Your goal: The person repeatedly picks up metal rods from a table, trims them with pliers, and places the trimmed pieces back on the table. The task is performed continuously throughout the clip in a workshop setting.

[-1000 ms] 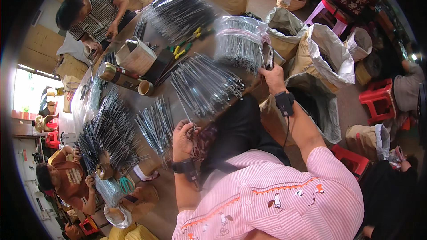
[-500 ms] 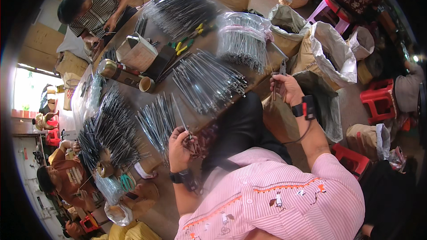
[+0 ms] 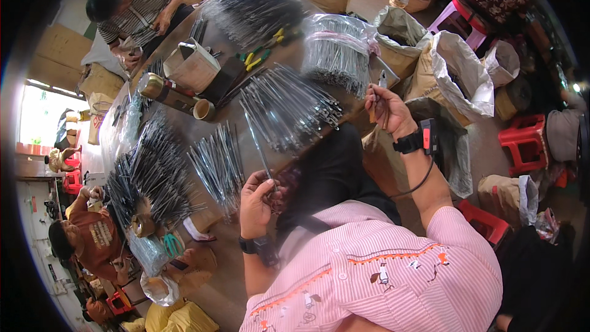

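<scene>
My left hand (image 3: 255, 206) is closed around the lower end of a thin metal strip (image 3: 258, 142), which points up and away over the table edge. In my right hand (image 3: 396, 114), raised at the right, a pair of pliers (image 3: 382, 79) is gripped with the jaws pointing up; its handles are partly hidden by my fingers. Just beyond my left hand lies a small pile of metal strips (image 3: 216, 163). A larger fanned pile of strips (image 3: 289, 107), with shiny ends toward me, lies on the table between my hands.
A plastic-wrapped bundle of strips (image 3: 337, 55) stands at the table's far right. A flask (image 3: 165, 93), a carton (image 3: 192, 69) and yellow-green pliers (image 3: 253, 61) lie farther back. Dark strips (image 3: 157, 172) fill the left. Open sacks (image 3: 458, 77) stand right; two people work at the left.
My right hand has shifted slightly left and up with the pliers, which now point more upward. My left hand has moved a little to the right, still gripping a strip.
</scene>
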Available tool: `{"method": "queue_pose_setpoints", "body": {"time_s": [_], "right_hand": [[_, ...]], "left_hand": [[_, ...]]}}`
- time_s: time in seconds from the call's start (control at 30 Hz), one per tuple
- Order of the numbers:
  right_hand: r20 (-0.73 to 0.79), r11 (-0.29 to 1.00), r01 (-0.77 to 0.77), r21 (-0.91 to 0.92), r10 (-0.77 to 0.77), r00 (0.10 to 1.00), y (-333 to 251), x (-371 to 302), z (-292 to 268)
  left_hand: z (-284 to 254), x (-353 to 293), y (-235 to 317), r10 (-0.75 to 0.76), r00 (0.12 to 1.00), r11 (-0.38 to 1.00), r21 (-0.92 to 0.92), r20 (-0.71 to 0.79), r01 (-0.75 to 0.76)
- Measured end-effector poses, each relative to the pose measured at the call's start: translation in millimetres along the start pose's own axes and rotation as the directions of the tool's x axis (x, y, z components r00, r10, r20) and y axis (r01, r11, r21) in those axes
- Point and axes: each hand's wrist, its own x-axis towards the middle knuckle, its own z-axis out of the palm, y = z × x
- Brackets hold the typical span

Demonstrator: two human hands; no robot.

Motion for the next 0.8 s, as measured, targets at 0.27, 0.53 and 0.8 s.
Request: {"method": "queue_pose_setpoints", "body": {"time_s": [0.27,0.53,0.8], "right_hand": [[-0.063,0.815,0.111,-0.569,-0.178,0.982,54.5,-27.7,52.7],[0.072,0.582,0.183,-0.792,-0.209,0.975,122.6,-41.9,96.5],[0.089,0.473,0.185,-0.861,-0.220,0.972,142.4,-46.0,87.0]], "left_hand": [[29.6,-0.2,-7.2,-0.051,0.994,0.997,0.066,0.098,0.045],[60.0,3.6,-13.1,0.083,0.964,0.994,0.052,0.252,-0.100],[60.3,10.0,-11.5,0.153,0.956,0.985,0.040,0.250,-0.168]]}}
